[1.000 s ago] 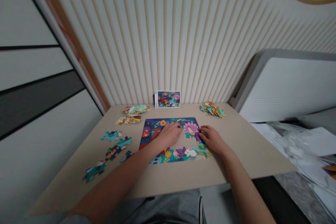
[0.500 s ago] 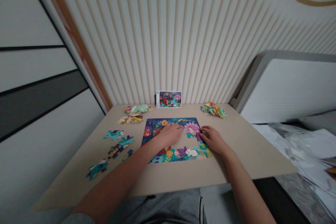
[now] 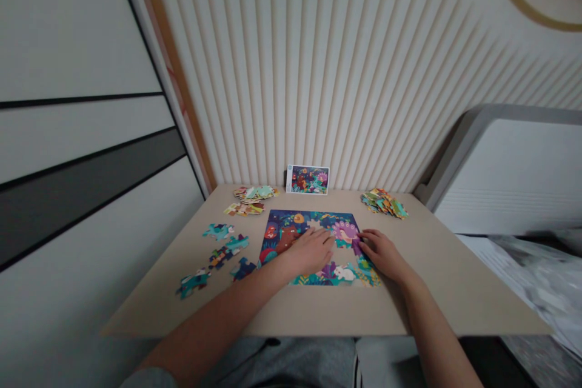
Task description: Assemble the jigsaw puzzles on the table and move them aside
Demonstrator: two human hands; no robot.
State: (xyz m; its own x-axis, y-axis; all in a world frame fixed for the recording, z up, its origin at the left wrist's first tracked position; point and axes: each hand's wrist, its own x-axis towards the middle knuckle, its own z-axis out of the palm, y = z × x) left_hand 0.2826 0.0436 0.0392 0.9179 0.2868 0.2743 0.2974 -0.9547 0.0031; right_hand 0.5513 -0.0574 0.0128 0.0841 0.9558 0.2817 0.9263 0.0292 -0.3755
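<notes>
A partly assembled jigsaw puzzle point(image 3: 291, 218) with a dark blue forest scene lies on the table. Bare tabletop shows through gaps in its middle. My left hand point(image 3: 314, 250) rests palm down over the puzzle's centre, its fingers stretched toward the pink peacock point(image 3: 346, 231). Whatever lies under that palm is hidden. At the puzzle's right edge, my right hand point(image 3: 381, 250) touches the border with thumb and fingers apart. Loose blue-green puzzle pieces point(image 3: 194, 282) lie in several joined clusters left of the puzzle, including a dark blue one point(image 3: 243, 268) near my left forearm.
Behind the puzzle, a picture card point(image 3: 309, 180) of the scene leans upright near the ribbed wall. Piles of pieces lie at the table's back left point(image 3: 254, 194) and back right point(image 3: 384, 202). Plastic bags and papers point(image 3: 536, 279) lie beyond the table's right edge.
The camera view has turned slightly left, shifting everything rightward. My left hand has drawn a little toward me over the puzzle. My right hand stays at the right edge.
</notes>
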